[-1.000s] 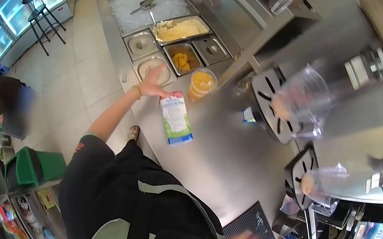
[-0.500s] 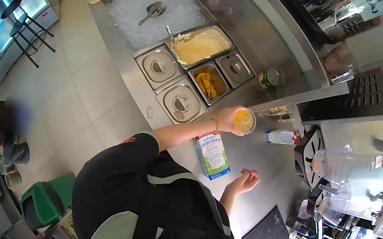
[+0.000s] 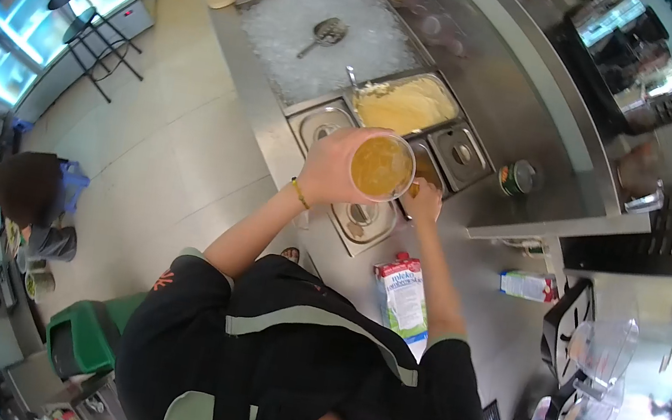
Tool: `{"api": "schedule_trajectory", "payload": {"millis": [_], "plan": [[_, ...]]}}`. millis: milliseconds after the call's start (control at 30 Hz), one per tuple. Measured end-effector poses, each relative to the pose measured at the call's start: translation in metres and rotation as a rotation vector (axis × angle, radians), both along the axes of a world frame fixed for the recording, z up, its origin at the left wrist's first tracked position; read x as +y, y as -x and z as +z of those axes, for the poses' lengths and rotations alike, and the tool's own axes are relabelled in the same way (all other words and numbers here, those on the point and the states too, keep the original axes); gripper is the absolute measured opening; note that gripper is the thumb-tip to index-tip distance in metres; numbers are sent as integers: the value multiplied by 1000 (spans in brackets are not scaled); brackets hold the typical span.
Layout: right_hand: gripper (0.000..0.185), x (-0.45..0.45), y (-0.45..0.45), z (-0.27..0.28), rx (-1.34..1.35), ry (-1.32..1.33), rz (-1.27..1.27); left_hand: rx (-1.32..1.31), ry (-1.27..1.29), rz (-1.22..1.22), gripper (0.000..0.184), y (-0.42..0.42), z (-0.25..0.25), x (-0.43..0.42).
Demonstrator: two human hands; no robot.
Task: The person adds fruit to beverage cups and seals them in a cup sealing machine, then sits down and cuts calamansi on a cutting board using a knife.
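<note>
My left hand (image 3: 330,166) is wrapped round a clear plastic cup (image 3: 383,167), which holds an orange-yellow drink with lumps in it. The cup is above the row of metal pans. Just right of it, my right hand (image 3: 423,200) reaches down at the small pan (image 3: 436,171) of yellow fruit pieces, fingers curled. Some orange shows at the fingertips, but the cup and the hand hide most of the pan. A milk carton (image 3: 404,298) lies on the counter between my forearms.
Beyond the pans are a tub of pale yellow cream (image 3: 408,106) and an ice bin with a metal scoop (image 3: 328,33). A tin can (image 3: 518,177), a second carton (image 3: 528,286) and blender jugs (image 3: 604,347) stand to the right. Another person (image 3: 26,190) is at the far left.
My right hand has moved from over the counter up to the fruit pan. My left hand has brought the cup leftward and nearer to the camera. The view has shifted.
</note>
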State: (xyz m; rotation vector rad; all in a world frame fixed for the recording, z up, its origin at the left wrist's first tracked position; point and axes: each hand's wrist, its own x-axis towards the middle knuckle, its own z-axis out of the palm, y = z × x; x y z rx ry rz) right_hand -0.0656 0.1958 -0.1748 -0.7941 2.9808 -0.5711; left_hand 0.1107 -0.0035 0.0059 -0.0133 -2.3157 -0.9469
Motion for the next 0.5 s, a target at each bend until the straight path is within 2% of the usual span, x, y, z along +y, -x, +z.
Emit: {"api": "schedule_trajectory", "payload": {"millis": [33, 133, 200, 233, 267, 300, 367, 400, 433, 467, 500], "plan": [[33, -13, 4, -8, -32, -175, -10, -11, 4, 62, 81, -8, 1, -10], [29, -19, 24, -28, -124, -279, 21, -44, -341, 169, 82, -26, 0, -39], [24, -7, 38, -49, -43, -273, 129, -43, -499, 159, 83, -41, -15, -51], [22, -11, 31, -27, 136, -336, 306, -10, -569, 219, 84, -56, -20, -63], [31, -11, 37, -29, 9, -393, 232, -4, -509, 296, 86, -69, -23, -62], [29, -7, 25, 4, 1, -459, 272, -5, -453, 378, 87, -74, -27, -57], [26, 19, 76, -37, -18, -504, 325, -6, -416, 447, 82, -94, -28, -60], [25, 27, 90, -35, -31, -552, 395, -44, -436, 460, 81, -105, -27, -62], [19, 36, 103, -31, 42, -610, 325, -59, -456, 519, 80, -123, -28, -65], [19, 42, 72, 5, 110, -183, 232, -81, -483, 536, 79, -131, -31, -68], [25, 32, 49, 22, 58, 21, 241, -109, -512, 525, 78, -137, -33, -75]]}}
